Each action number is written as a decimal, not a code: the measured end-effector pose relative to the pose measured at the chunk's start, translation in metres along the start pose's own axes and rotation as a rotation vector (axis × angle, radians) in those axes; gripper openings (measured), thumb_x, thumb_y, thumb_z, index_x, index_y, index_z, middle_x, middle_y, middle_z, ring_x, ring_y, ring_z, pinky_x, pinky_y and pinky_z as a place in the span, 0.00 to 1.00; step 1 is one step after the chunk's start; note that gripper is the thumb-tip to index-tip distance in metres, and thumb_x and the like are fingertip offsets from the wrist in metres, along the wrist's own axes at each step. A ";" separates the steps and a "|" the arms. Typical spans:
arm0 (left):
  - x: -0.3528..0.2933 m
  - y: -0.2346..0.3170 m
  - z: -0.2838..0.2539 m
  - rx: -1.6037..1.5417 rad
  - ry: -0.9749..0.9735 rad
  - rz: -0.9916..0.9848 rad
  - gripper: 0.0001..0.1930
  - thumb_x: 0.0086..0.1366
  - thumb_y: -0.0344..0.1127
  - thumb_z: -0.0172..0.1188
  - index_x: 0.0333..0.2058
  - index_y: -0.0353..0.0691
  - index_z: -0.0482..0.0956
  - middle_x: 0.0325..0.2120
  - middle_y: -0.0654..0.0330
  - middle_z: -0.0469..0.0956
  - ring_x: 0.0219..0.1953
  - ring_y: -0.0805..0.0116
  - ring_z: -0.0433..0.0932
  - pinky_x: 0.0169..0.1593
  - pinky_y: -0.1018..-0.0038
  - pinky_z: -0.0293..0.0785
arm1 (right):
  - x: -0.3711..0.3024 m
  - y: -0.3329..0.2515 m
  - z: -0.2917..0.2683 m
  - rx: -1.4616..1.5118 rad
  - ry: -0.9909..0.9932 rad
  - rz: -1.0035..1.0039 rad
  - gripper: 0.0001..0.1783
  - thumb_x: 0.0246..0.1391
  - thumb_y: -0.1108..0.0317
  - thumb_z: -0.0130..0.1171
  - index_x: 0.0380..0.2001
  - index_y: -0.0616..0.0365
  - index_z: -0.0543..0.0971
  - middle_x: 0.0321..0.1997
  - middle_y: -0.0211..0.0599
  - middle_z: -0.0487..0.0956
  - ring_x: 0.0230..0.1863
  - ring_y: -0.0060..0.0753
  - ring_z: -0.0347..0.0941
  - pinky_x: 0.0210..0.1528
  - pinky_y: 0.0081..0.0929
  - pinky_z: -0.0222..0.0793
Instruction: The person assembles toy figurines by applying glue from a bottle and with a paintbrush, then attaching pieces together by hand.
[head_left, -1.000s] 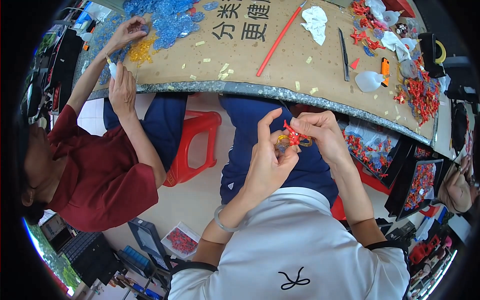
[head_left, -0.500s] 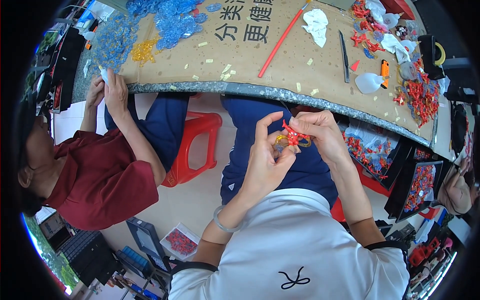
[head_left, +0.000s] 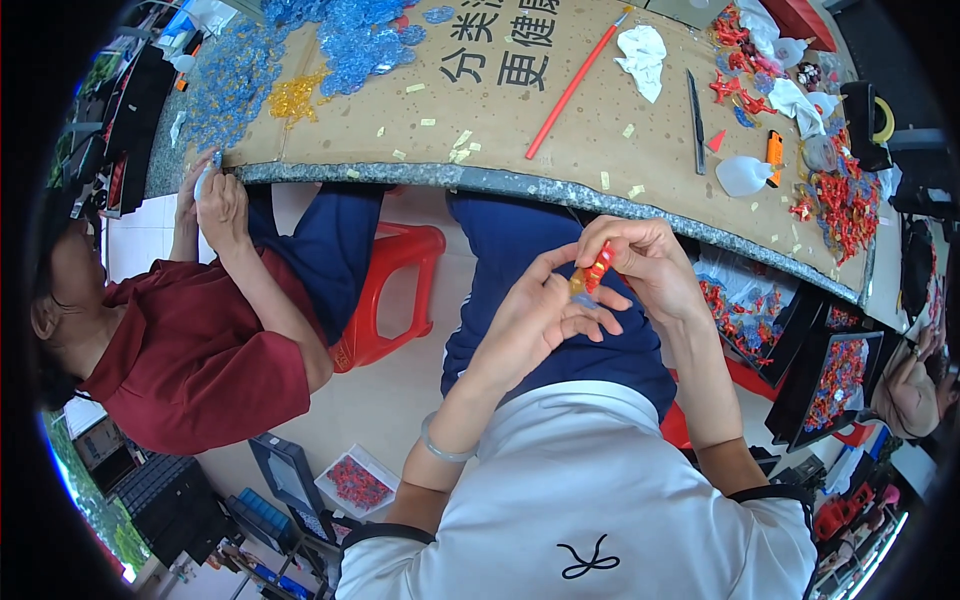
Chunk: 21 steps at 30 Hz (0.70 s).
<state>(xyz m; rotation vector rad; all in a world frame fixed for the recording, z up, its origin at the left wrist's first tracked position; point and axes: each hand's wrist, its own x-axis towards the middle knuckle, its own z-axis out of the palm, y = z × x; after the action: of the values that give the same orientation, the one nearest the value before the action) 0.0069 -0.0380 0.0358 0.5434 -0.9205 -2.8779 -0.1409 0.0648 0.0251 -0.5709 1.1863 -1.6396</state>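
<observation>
Clear blue plastic pieces point(head_left: 368, 50) lie toward the brown-covered table's point(head_left: 470, 112) left edge; small red plastic figures point(head_left: 843, 215), by its right edge; between them, a slim red rod point(head_left: 579, 84) left of a crumpled white tissue point(head_left: 642, 62).

A long table with a speckled grey edge point(head_left: 410, 178) bows from 10 round to 3 o'clock, brown cardboard point(head_left: 360, 130) covering its top. Close in at 9 o'clock, a red plastic stool point(head_left: 428, 280) stands on the pale floor point(head_left: 385, 415). Dark stacked crates point(head_left: 170, 505) fill 8 o'clock, before a bright opening onto greenery point(head_left: 118, 530). A glaring white strip point(head_left: 886, 543) slants at 4 o'clock.
</observation>
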 end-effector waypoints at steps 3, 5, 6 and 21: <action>0.001 -0.004 -0.015 -0.260 -0.097 -0.073 0.24 0.71 0.36 0.48 0.59 0.33 0.51 0.43 0.40 0.75 0.43 0.51 0.79 0.45 0.70 0.77 | 0.003 0.002 0.001 -0.046 -0.050 -0.014 0.14 0.58 0.64 0.57 0.29 0.65 0.82 0.33 0.36 0.79 0.34 0.25 0.74 0.41 0.23 0.69; 0.000 -0.004 -0.022 -0.166 -0.065 -0.041 0.24 0.70 0.35 0.49 0.59 0.31 0.55 0.44 0.40 0.74 0.44 0.51 0.78 0.47 0.69 0.77 | 0.010 -0.001 0.002 -0.088 -0.060 -0.019 0.12 0.59 0.66 0.55 0.31 0.65 0.82 0.35 0.36 0.79 0.35 0.26 0.74 0.42 0.24 0.70; -0.001 -0.002 -0.023 -0.164 -0.062 -0.034 0.24 0.70 0.35 0.49 0.59 0.31 0.55 0.44 0.40 0.74 0.44 0.51 0.78 0.47 0.69 0.77 | 0.015 -0.003 0.002 -0.127 -0.066 -0.022 0.12 0.60 0.68 0.53 0.32 0.65 0.82 0.37 0.36 0.80 0.35 0.26 0.74 0.43 0.24 0.70; -0.014 0.011 -0.021 0.201 0.217 0.386 0.34 0.57 0.25 0.64 0.60 0.35 0.57 0.47 0.46 0.75 0.49 0.56 0.77 0.52 0.67 0.76 | 0.146 -0.014 -0.044 -2.211 0.235 -0.810 0.09 0.38 0.75 0.57 0.29 0.63 0.78 0.36 0.34 0.75 0.41 0.31 0.72 0.41 0.25 0.72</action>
<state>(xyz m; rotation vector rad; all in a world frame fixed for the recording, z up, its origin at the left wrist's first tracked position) 0.0273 -0.0560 0.0306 0.6021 -1.1406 -2.3505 -0.2405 -0.0478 -0.0043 -2.3544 2.8552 -0.0427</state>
